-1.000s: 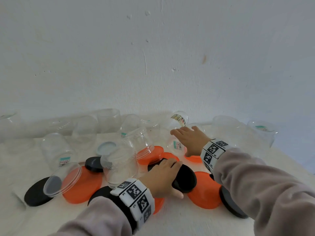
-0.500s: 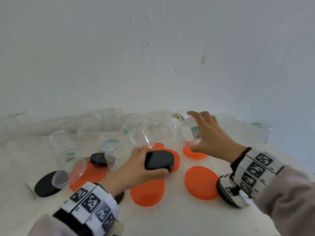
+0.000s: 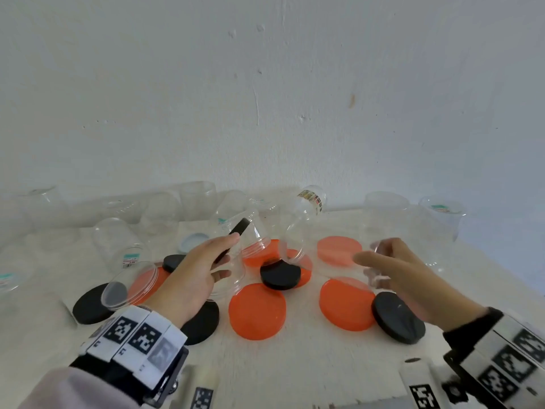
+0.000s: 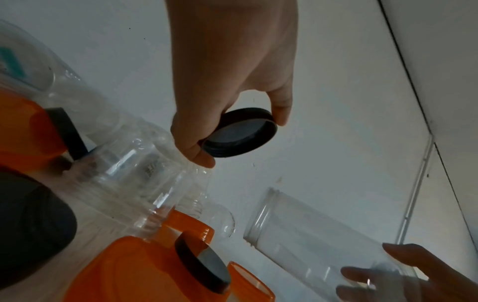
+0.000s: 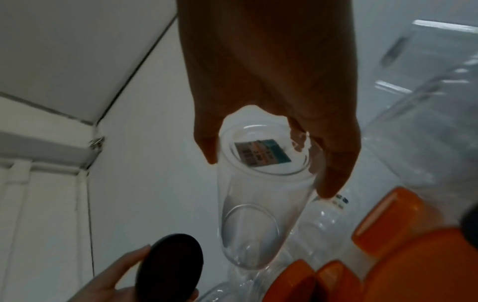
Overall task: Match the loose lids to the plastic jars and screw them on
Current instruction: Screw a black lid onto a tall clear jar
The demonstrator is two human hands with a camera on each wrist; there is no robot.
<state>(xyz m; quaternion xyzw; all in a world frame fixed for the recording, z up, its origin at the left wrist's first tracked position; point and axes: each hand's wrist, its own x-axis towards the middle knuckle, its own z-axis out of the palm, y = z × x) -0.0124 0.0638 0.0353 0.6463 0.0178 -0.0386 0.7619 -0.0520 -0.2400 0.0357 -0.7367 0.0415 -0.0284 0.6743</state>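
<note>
Motion blurs the right hand and its clear jar at four o'clock; the jar's label print stays unreadable

Left hand raised, fingers pinching; right hand raised, fingers curled, gripping.

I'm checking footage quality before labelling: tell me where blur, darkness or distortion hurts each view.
Head view: evenly bright, wide-angle bending at the edges, motion blur on the right hand and its clear jar. Left wrist view: dim, yet the left hand and its black lid read sharply. Right wrist view: darkest and softest; the hand is nearly a silhouette, though the jar's label shows.
</note>
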